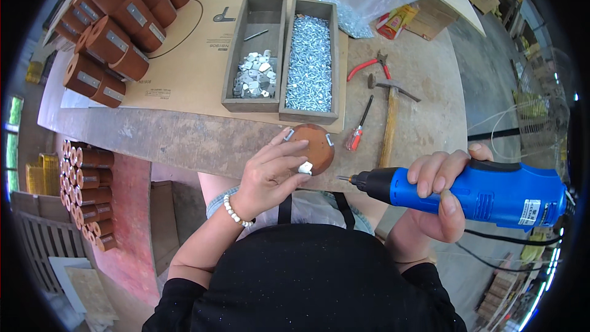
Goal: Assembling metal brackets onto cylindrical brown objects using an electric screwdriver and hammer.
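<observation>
A round brown wooden piece [319,150] sits at the bench's near edge, between the left hand [264,175] and a bit pointing toward it.
The piece lies just right of the left hand, the nearer of the 2, whose fingers rest on it while thumb and fingertip pinch 1 small metal plate [305,168] over its lower rim; 2 metal brackets [330,140] show at its upper edge. Being round, it shows no long axis. The right hand [439,184] is wrapped around a blue electric screwdriver [485,193], whose long axis runs sideways, bit leftward, near the piece and apart from it. Beyond, on the workbench [203,138], stand 2 trays [261,12] of plates and screws [310,61]; a hammer [389,117], pliers [364,69] and a hand screwdriver [354,139] lie to the right.
</observation>
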Tool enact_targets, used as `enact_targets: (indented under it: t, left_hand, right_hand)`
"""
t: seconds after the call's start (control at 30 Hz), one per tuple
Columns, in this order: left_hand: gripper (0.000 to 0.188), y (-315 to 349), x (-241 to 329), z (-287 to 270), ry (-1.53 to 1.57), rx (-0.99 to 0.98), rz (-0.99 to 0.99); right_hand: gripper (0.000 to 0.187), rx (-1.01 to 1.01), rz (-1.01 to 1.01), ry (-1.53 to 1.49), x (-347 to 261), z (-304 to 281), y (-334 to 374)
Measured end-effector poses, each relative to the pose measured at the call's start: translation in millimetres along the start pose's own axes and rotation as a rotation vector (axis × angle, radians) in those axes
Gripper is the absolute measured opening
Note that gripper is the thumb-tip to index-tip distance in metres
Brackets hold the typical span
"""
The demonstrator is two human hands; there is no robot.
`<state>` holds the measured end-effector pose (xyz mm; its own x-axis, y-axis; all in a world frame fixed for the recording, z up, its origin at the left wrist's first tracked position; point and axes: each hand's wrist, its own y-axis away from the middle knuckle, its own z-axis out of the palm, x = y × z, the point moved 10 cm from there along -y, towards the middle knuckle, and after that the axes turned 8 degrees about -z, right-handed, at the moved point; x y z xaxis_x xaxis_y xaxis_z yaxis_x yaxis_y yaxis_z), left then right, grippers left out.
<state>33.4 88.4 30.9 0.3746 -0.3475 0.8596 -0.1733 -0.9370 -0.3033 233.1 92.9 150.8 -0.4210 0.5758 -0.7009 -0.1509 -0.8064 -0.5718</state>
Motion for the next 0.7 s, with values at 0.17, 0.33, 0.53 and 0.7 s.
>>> enact_targets:
  t: [0.17,0.33,0.53,0.7]
  left_hand:
    - [0.025,-0.1,4.7,2.1,-0.063,-0.029,-0.023]
    - [0.026,4.8,3.6,8.8,-0.121,0.022,-0.005]
    - [0.025,9.5,11.2,8.2,-0.258,0.06,0.034]
    - [0.026,9.6,12.1,9.0,-0.288,0.072,0.064]
  right_hand:
    - [0.063,0.054,0.03,0.0,-4.1,-13.2,6.0]
    - [0.062,0.097,0.07,0.032,-4.8,-19.6,12.8]
    - [0.061,0.121,0.101,0.069,-3.7,-25.7,17.3]
    - [0.062,0.148,0.1,0.054,-4.4,-29.8,17.4]
